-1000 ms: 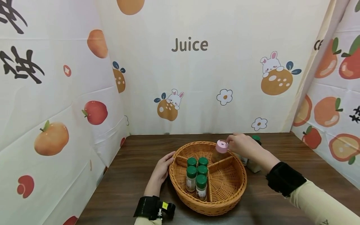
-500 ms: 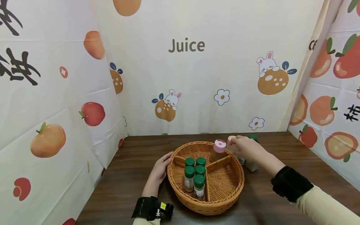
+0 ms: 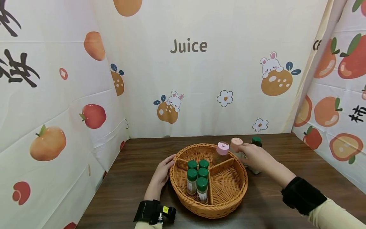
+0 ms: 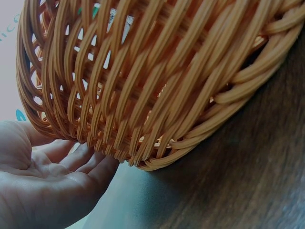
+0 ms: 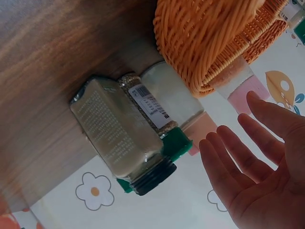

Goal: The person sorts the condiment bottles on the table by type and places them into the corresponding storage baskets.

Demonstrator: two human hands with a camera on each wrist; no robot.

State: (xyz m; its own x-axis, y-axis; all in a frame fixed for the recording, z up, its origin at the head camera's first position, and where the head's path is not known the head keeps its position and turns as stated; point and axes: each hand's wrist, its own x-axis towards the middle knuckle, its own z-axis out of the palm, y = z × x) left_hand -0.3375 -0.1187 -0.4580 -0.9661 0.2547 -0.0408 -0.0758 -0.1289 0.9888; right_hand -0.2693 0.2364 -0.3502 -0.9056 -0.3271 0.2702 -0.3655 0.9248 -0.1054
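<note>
1. The left hand (image 3: 162,171) lies flat against the outer wall of the wicker basket (image 3: 183,190), its fingers (image 4: 90,160) straight and relaxed, gripping nothing; pressed to the weave like this, it looks placed to keep the basket from sliding on the table (image 3: 137,178).

2. The right hand (image 3: 255,157) hovers beyond the basket's far right rim. The wrist view shows its fingers (image 5: 238,162) spread and straight, released, with nothing held.

3. Just ahead of those fingertips stands a peach-capped jar (image 3: 236,144) on the table, close against the basket's outer wall. Whether the fingers touch it cannot be told.

4. Beside it, under and behind the right hand, are more jars outside the basket: a dark-lidded jar (image 5: 121,138) and a green-capped jar (image 5: 164,114) pressed side by side, the cluster touching the basket's wall.

5. On the near side of those fingers, inside the basket, a pink-capped jar (image 3: 220,153) leans in the back compartment, propped against the divider.

6. Near the left fingers, five green-capped jars (image 3: 198,178) stand upright and packed together in the left compartment; the tight grouping keeps them from tipping.
</note>
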